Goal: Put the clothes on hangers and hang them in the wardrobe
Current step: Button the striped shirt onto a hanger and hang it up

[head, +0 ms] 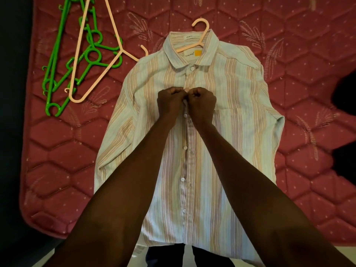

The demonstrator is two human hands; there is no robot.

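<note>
Both hands, left (169,102) and right (202,103), pinch the pastel striped cotton shirt's (221,132) placket, apparently buttoning it over the pink plastic hanger (201,32) (lower buttons next).

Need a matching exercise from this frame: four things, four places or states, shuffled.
1. striped button-up shirt
2. green plastic hangers
3. loose pink plastic hanger
4. pink hanger hook

A. sticking out above the collar
B. piled at the quilt's far left
C. spread flat on the red quilted bedspread
D. lying across the green pile

Pairs: 1-C, 2-B, 3-D, 4-A
</note>
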